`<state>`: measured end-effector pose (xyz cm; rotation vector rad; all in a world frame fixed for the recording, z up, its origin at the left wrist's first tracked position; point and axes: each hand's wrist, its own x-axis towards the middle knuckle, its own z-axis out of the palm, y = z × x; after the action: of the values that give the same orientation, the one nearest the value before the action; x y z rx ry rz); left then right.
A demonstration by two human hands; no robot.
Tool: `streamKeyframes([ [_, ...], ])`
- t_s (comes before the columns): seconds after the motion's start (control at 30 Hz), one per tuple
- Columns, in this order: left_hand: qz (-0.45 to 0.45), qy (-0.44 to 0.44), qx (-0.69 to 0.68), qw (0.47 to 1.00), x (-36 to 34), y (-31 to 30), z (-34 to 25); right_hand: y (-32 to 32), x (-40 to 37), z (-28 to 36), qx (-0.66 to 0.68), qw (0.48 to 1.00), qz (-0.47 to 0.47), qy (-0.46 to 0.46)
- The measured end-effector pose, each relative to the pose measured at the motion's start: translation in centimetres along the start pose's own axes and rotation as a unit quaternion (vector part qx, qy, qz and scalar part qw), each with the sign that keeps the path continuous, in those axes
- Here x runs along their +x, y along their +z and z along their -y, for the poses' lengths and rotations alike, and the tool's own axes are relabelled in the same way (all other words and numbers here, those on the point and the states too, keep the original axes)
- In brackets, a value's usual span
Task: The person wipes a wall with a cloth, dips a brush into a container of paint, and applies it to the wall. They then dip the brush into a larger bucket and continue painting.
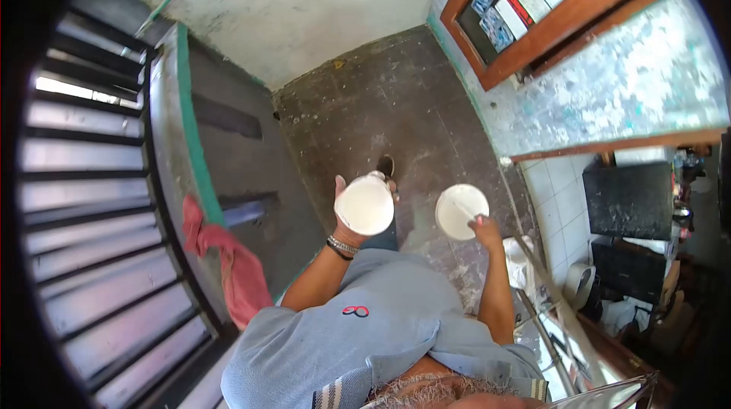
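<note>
A round container of white, creamy material (367,206) rests in my left hand (342,228), whose fingers wrap round its side and underside. Bracelets circle that wrist. On the right, my right hand (484,231) is closed on a pale stick-like handle (466,211) that reaches over a second round white container (461,222). This second one also shows white material inside and is apart from the first. How it is supported cannot be made out.
Brown floor (365,104) spreads ahead, below a pale wall. A red cloth (236,276) hangs beside the barred gate (99,203) at left. At right are a wood-framed display (502,20), long poles (560,302) and dark boxes (628,199).
</note>
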<state>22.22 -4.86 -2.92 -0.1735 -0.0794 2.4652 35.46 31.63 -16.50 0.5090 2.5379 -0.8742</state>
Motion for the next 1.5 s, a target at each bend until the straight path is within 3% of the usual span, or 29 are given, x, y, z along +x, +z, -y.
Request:
streamKeyframes([
  [0.07, -0.049, -0.025, 0.001, 0.999, 4.6, -1.1, -1.8, -1.1, 4.5, -0.3, -0.031, 0.998, 0.055, 0.021],
  [0.17, -0.052, -0.063, 0.002, 0.997, 11.7, -2.0, -3.1, -3.9, 9.4, 1.6, -0.072, 0.983, 0.138, 0.093],
  [0.3, -0.079, -0.092, 0.027, 0.992, 19.7, -3.2, -3.2, -2.8, 17.1, -1.2, -0.185, 0.960, 0.207, 0.044],
  [0.47, -0.072, -0.062, 0.036, 0.995, 27.1, -8.1, -0.8, 1.9, 24.6, -3.7, -0.238, 0.933, 0.270, -0.014],
  [0.83, -0.147, 0.008, 0.023, 0.989, 31.6, -26.3, -0.9, 20.7, 32.7, -13.6, -0.272, 0.826, 0.469, -0.154],
  [0.87, -0.159, 0.008, 0.036, 0.987, 31.8, -27.6, -1.3, 22.9, 33.1, -14.1, -0.256, 0.803, 0.518, -0.147],
  [0.93, -0.185, 0.009, 0.061, 0.981, 32.4, -29.9, -2.1, 28.7, 32.2, -15.9, -0.189, 0.809, 0.546, -0.107],
  [1.0, -0.201, 0.027, 0.034, 0.979, 32.7, -32.3, -2.7, 31.3, 31.4, -15.7, -0.147, 0.796, 0.578, -0.107],
  [1.03, -0.159, 0.030, 0.049, 0.986, 33.2, -33.4, -3.0, 31.9, 31.0, -15.5, -0.139, 0.781, 0.596, -0.126],
  [1.1, -0.205, 0.048, 0.029, 0.977, 33.4, -34.9, -3.4, 31.4, 30.4, -14.1, -0.130, 0.755, 0.620, -0.170],
  [1.23, -0.143, 0.059, 0.050, 0.987, 34.6, -36.8, -3.9, 31.0, 28.2, -13.4, -0.131, 0.765, 0.588, -0.227],
  [1.4, -0.099, 0.058, 0.058, 0.992, 34.0, -39.3, -5.0, 32.3, 27.5, -11.4, -0.149, 0.854, 0.428, -0.257],
  [1.5, -0.116, 0.050, 0.061, 0.990, 34.0, -39.0, -5.1, 35.2, 29.0, -11.4, -0.120, 0.898, 0.329, -0.267],
])
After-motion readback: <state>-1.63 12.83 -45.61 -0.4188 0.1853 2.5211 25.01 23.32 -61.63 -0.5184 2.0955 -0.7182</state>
